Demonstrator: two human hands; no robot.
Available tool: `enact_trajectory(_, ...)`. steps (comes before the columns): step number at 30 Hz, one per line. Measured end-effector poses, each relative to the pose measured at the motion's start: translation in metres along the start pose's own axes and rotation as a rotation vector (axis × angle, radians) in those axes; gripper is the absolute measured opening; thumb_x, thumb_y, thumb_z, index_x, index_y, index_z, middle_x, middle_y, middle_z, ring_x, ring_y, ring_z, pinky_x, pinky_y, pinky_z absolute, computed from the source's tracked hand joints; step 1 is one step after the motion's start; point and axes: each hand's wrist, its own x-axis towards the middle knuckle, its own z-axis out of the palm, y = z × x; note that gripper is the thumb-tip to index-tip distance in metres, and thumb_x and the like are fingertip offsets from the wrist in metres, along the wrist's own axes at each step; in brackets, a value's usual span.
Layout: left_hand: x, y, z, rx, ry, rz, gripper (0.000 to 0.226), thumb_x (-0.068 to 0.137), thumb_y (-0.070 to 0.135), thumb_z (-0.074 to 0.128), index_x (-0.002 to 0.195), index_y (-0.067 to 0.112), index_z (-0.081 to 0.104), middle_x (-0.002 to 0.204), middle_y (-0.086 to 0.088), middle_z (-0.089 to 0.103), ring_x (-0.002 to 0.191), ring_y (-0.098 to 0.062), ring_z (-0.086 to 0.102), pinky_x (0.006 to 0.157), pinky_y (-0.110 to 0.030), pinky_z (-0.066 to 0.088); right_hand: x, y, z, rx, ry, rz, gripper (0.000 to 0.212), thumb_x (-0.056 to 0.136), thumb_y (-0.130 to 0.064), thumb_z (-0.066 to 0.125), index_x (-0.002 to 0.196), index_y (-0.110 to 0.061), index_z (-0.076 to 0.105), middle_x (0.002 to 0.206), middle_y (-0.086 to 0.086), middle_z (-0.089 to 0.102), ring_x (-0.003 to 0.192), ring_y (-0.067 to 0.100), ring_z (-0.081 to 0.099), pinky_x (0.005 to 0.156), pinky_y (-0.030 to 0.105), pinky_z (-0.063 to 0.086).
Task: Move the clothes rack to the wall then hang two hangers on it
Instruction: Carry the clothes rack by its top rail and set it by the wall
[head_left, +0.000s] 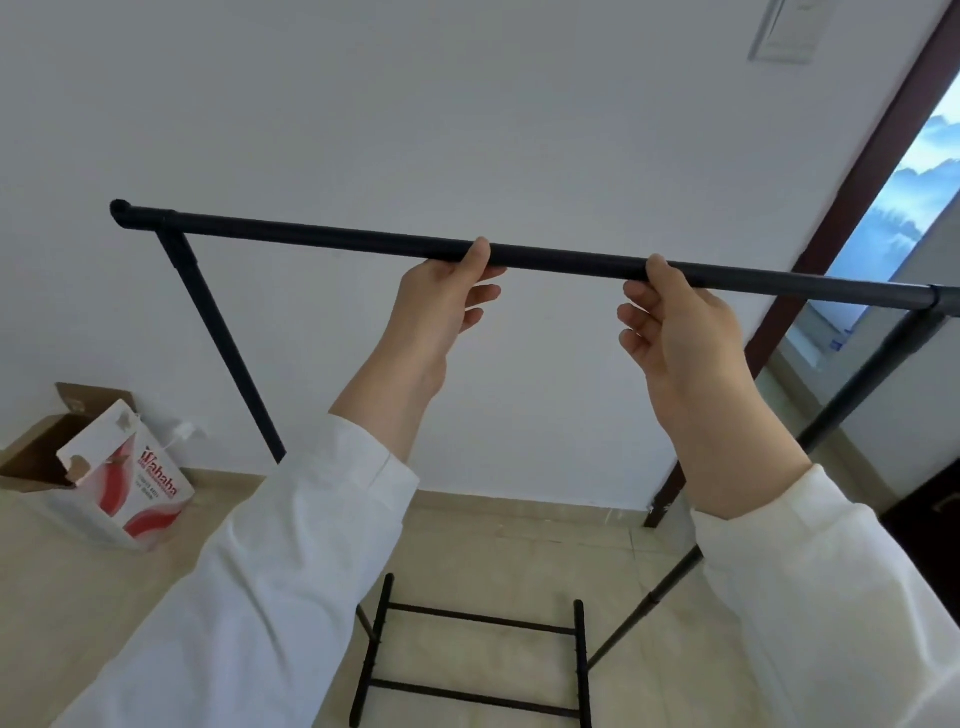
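A black metal clothes rack (322, 232) stands in front of me, its top rail running across the view from upper left to right. My left hand (441, 296) grips the rail near its middle. My right hand (675, 322) grips it a little further right. Both arms wear white sleeves. The rack's left post slopes down behind my left sleeve, and its right post runs down past my right sleeve. The lower shelf bars (480, 618) show between my arms near the floor. No hangers are in view.
A white wall (467, 130) rises just beyond the rack. An open red-and-white cardboard box (130, 493) sits on the beige tiled floor at the left by the wall. A dark brown door frame (831, 234) with a glass panel stands at the right.
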Motion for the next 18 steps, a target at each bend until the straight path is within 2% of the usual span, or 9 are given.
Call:
enact_trajectory(6,0.057,-0.007,0.009,0.011,-0.051,-0.017,0.016,0.088,0.038,0.051,0.088,0.027,0.061,0.087,0.013,0.069,0.081,-0.001,0.064,0.069,-0.018,0.048,0.048,0.004,0.011,0.029,0.002,0.007,0.01,0.085,-0.031,0.054,0.079,-0.023,0.057,0.07,-0.01,0.063,0.059,0.005,0.056,0.057,0.021,0.043)
enact_trajectory(14,0.123,-0.015,0.014,-0.003,-0.13,-0.046,0.017,0.087,0.039,0.053,0.089,0.026,0.063,0.082,0.015,0.072,0.076,0.001,0.066,0.063,-0.014,0.048,0.099,0.008,0.028,0.049,0.062,0.022,0.009,0.085,-0.029,0.054,0.078,-0.023,0.057,0.068,-0.01,0.062,0.056,0.005,0.053,0.056,0.02,0.042)
enact_trajectory(18,0.151,-0.019,0.016,-0.001,-0.168,-0.061,0.017,0.087,0.039,0.053,0.09,0.025,0.063,0.083,0.015,0.072,0.076,0.001,0.067,0.065,-0.015,0.048,0.117,0.012,0.037,0.045,0.109,0.011,0.009,0.085,-0.029,0.054,0.078,-0.023,0.056,0.067,-0.01,0.062,0.055,0.004,0.053,0.055,0.02,0.042)
